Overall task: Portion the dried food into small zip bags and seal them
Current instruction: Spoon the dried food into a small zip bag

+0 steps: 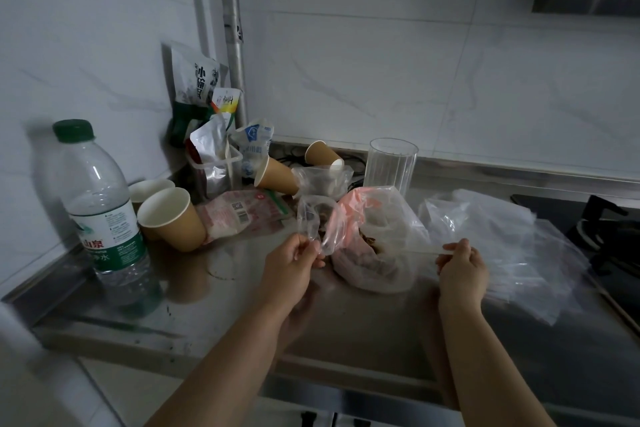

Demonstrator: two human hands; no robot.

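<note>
Dim, bluish light is filling the view, leaving the lower corners sinking into gloom. The steel counter [346,329] is giving back soft, smeared reflections, and the water bottle [100,204] is throwing a faint shadow on the wall. Wide-angle distortion is bending the edges; detail is looking slightly soft throughout.

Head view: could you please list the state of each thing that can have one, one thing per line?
Small zip bag: held up, mouth open, pinched by the left hand.
Right hand: pinches a thin stick.
Large food bag: open, on the counter.
Water bottle: upright, capped.
Front paper cup: leaning, empty.
Clear glass: upright, empty.
Spare bags: lying in a pile.
</note>
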